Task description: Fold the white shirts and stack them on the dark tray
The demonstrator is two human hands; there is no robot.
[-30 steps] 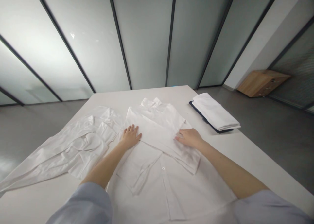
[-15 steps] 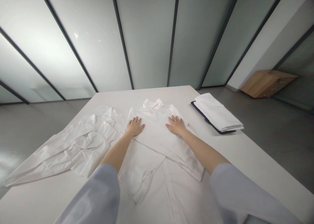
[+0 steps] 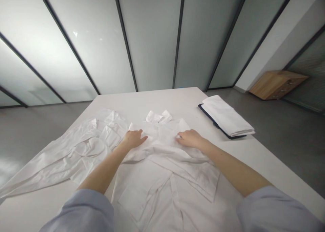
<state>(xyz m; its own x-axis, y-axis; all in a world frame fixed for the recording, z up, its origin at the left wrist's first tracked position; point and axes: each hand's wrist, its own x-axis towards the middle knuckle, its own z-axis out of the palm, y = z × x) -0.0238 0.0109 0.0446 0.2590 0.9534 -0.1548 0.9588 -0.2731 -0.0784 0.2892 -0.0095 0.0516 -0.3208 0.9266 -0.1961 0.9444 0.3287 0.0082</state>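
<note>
A white button shirt [image 3: 162, 177] lies on the white table [image 3: 254, 157] in front of me, its collar [image 3: 158, 117] at the far end and its sleeves folded across the body. My left hand [image 3: 133, 139] rests on the shirt's left shoulder with fingers curled into the cloth. At the right shoulder, my right hand [image 3: 190, 139] is closed on the fabric in the same way. The cloth between and behind my hands is bunched into ridges.
A second white shirt [image 3: 76, 154] lies crumpled and spread out on the table's left side. At the far right a folded white garment [image 3: 227, 117] sits on a dark flat board [image 3: 207, 113]. A wooden cabinet [image 3: 278, 84] stands on the floor beyond, by the glass wall.
My hands went from lying flat on the shirt to gripping it near the shoulders. The shirt's upper part has slid toward me and wrinkled.
</note>
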